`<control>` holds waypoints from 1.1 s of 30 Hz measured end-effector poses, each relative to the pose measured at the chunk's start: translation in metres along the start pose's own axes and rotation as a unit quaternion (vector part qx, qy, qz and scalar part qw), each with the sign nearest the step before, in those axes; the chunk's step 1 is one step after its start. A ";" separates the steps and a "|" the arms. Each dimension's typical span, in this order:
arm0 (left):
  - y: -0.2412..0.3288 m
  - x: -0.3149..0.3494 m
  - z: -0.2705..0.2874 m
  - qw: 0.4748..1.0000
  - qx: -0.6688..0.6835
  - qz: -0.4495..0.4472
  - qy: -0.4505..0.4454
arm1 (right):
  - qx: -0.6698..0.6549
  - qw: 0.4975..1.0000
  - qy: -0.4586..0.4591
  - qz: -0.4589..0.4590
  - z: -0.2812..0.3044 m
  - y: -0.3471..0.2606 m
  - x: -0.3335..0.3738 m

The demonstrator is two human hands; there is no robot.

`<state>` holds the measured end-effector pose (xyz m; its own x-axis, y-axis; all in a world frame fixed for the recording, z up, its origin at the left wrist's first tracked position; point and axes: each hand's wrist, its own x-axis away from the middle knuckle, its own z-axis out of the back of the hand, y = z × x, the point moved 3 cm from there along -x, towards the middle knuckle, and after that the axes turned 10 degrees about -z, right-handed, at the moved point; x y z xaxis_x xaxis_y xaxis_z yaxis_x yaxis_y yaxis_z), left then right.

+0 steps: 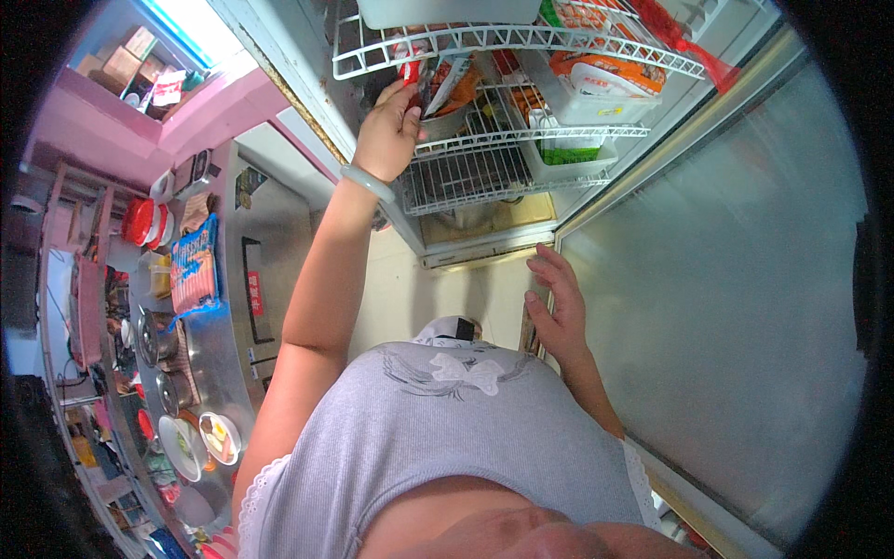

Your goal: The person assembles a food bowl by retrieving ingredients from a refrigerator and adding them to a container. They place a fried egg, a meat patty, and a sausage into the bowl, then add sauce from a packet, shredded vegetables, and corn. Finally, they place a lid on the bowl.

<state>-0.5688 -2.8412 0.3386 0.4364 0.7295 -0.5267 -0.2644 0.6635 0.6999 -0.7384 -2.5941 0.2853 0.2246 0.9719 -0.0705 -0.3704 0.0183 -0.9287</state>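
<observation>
My left hand (389, 130), with a pale bangle at the wrist, reaches into an upright fridge below its upper wire shelf (521, 39). Its fingers are closed on a red and white packet (410, 71), partly hidden by the hand and the shelf wires. Close to that hand are a round bowl (445, 127) and an orange and white packet (453, 86) rising from it. My right hand (559, 312) is open and holds nothing, its fingers apart beside the edge of the open glass door (717, 270). Whether it touches the door frame, I cannot tell.
White plastic bins (605, 107) with orange and green packages stand on the fridge's right side. Red netting (684, 47) hangs from the top shelf. A steel counter (270, 205) at left bears a blue-edged bag of sausages (196, 265), pots and a food bowl (220, 438).
</observation>
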 end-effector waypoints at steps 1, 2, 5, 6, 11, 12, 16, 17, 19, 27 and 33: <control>0.003 -0.001 0.005 0.999 -0.037 -0.029 -0.010 | -0.014 1.000 -0.005 -0.015 -0.001 0.000 0.001; 0.005 0.000 0.008 0.995 -0.075 -0.058 -0.020 | -0.014 1.000 -0.017 -0.012 -0.004 -0.002 0.001; 0.012 0.002 0.004 0.957 -0.181 -0.222 -0.049 | -0.048 0.998 -0.046 -0.008 -0.015 -0.007 -0.007; 0.012 0.007 -0.001 0.963 -0.174 -0.201 -0.044 | -0.086 0.995 -0.054 -0.009 -0.024 -0.005 -0.015; 0.034 0.034 -0.042 0.973 -0.179 -0.142 -0.023 | -0.261 0.964 -0.043 -0.017 -0.053 -0.004 -0.084; 0.036 0.035 -0.048 0.972 -0.186 -0.139 -0.017 | -0.304 0.952 -0.028 -0.030 -0.056 -0.010 -0.097; 0.038 0.036 -0.062 0.960 -0.235 -0.154 0.016 | -0.419 0.903 0.036 -0.084 -0.065 -0.014 -0.138; 0.036 0.036 -0.067 0.960 -0.240 -0.143 0.035 | -0.444 0.892 0.051 -0.061 -0.067 -0.015 -0.145; 0.037 0.039 -0.072 0.958 -0.251 -0.130 0.047 | -0.475 0.878 0.036 -0.048 -0.069 -0.024 -0.155; 0.022 0.034 -0.063 0.951 -0.238 -0.150 0.127 | -0.542 0.838 0.029 -0.054 -0.079 -0.019 -0.178; -0.003 0.001 -0.024 0.957 -0.032 -0.080 0.279 | -0.592 0.784 0.053 -0.179 -0.090 -0.019 -0.180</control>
<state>-0.5881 -2.8389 0.3244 -0.0460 0.5815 -0.8122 -0.2924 0.7696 0.5676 -0.6910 -2.7903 0.2833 0.2197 0.9285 0.2994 0.8151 -0.0061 -0.5793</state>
